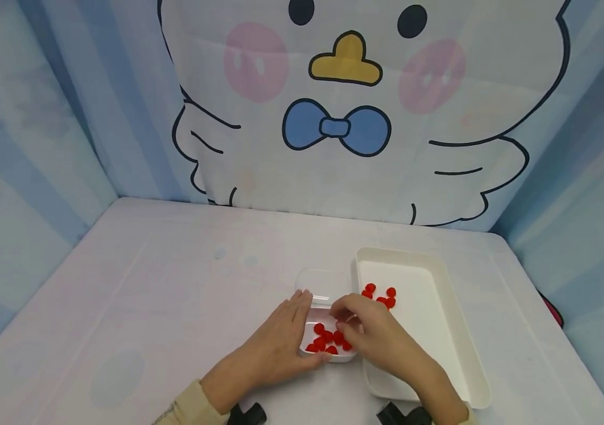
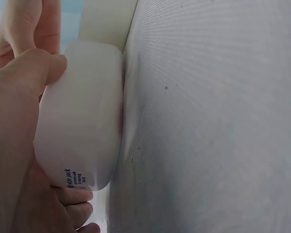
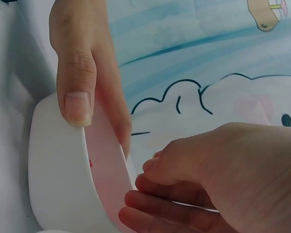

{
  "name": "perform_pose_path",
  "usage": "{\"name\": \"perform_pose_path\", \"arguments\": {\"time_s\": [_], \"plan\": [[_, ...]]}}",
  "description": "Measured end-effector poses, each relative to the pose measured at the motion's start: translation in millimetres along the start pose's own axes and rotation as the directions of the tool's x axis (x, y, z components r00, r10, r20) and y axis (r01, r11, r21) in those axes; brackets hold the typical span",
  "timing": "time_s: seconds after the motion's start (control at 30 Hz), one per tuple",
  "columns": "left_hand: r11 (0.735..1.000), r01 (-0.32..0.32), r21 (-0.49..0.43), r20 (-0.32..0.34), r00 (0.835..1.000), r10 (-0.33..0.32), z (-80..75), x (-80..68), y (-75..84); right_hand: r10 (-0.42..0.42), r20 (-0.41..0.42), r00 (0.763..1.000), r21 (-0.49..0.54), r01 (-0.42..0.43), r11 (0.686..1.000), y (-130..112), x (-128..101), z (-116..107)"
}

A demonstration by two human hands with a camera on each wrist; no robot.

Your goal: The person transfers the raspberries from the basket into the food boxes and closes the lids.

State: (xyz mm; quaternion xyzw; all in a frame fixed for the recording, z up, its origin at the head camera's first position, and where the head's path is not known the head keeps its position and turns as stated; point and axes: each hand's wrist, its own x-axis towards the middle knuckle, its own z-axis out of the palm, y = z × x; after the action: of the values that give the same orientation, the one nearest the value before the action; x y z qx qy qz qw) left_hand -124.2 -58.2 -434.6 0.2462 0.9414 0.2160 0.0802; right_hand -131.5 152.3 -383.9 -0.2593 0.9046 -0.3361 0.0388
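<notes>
Nearest the camera, the left hand (image 1: 281,339) grips the small white container (image 1: 328,345) from its left side, fingers curled round the wall (the left wrist view shows the thumb pressed on the rim). The container sits on the pale surface (image 1: 164,307), holding a cluster of red pieces (image 1: 325,342). The right hand (image 1: 371,330) reaches over them with fingers bunched narrowly; whether they pinch a piece I cannot tell. Just beyond lies a clear lid (image 1: 323,282). Touching on the right, a white tray (image 1: 472,354) holds a few more red pieces (image 1: 381,295).
</notes>
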Motion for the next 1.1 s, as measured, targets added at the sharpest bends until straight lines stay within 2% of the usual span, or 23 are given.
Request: {"name": "perform_pose_path", "arguments": {"time_s": [0.17,0.47,0.87,1.1], "plan": [[1.000,0.008,-0.002,0.000,1.000,-0.008,-0.5,0.2,1.4,-0.013,-0.069,0.998,0.027,0.015,1.000,6,0,-6],[0.999,0.031,-0.020,0.009,0.999,-0.031,-0.6,0.7,3.5,-0.022,-0.189,0.982,-0.028,0.017,0.999,15,-1,-17],[0.998,0.059,-0.035,0.034,0.998,-0.058,-0.9,1.7,4.1,0.146,-0.272,0.951,-0.040,-0.162,0.986,24,-2,-30],[0.997,0.067,-0.032,0.039,0.997,-0.065,-0.8,2.0,4.3,0.224,-0.270,0.937,-0.026,-0.239,0.971,29,-2,-28]]}}
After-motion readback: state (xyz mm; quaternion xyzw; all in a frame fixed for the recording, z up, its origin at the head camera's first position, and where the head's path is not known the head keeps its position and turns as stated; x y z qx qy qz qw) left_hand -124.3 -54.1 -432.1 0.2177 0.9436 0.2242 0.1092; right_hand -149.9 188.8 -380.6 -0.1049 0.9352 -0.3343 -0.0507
